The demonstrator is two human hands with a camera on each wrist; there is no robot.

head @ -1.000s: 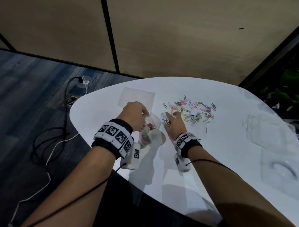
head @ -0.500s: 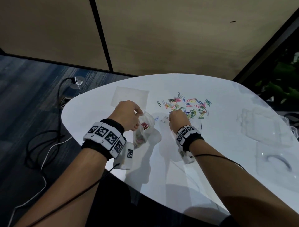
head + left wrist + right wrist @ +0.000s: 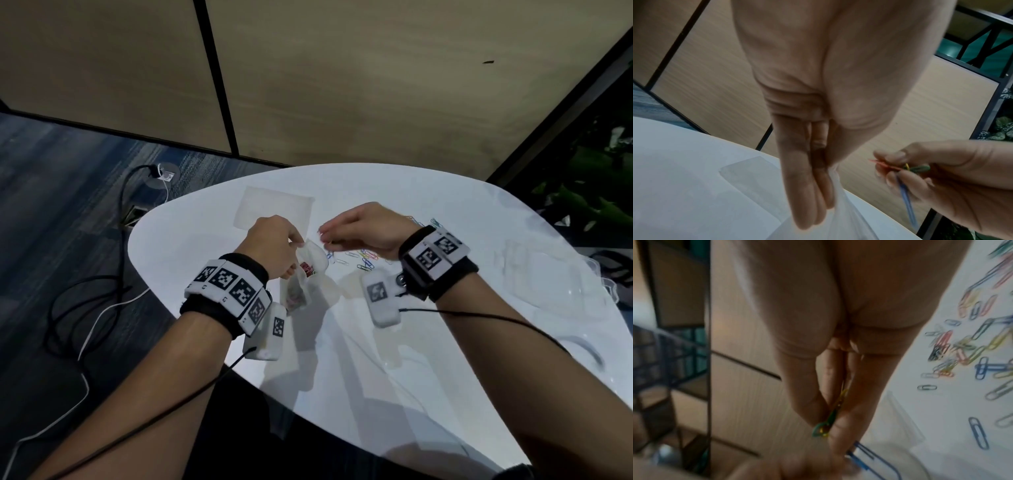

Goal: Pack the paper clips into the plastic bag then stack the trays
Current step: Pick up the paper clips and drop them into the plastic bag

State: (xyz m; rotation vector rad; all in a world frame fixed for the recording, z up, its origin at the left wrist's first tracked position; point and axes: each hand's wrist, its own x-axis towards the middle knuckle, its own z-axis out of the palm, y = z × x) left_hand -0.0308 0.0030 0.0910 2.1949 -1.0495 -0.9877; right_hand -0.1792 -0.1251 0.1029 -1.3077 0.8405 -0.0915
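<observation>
My left hand (image 3: pixel 274 245) pinches the rim of a clear plastic bag (image 3: pixel 310 265), which hangs open with a few coloured paper clips inside. In the left wrist view the bag (image 3: pixel 846 216) hangs from my fingers (image 3: pixel 807 194). My right hand (image 3: pixel 363 228) hovers just right of the bag's mouth and pinches a small bunch of paper clips (image 3: pixel 827 423), green, yellow and blue. Those same clips (image 3: pixel 898 168) show in the left wrist view. The loose pile of paper clips (image 3: pixel 363 258) lies on the white table (image 3: pixel 394 377) under my right hand, mostly hidden by it.
A second flat clear bag (image 3: pixel 274 209) lies on the table beyond my left hand. Clear plastic trays (image 3: pixel 555 274) sit at the table's right side. Cables run over the carpet (image 3: pixel 68 274) on the left. A wood-panel wall stands behind.
My right hand has lifted off the clip pile and swung left, with clips pinched in it, up to the bag's mouth. The left hand keeps holding the bag.
</observation>
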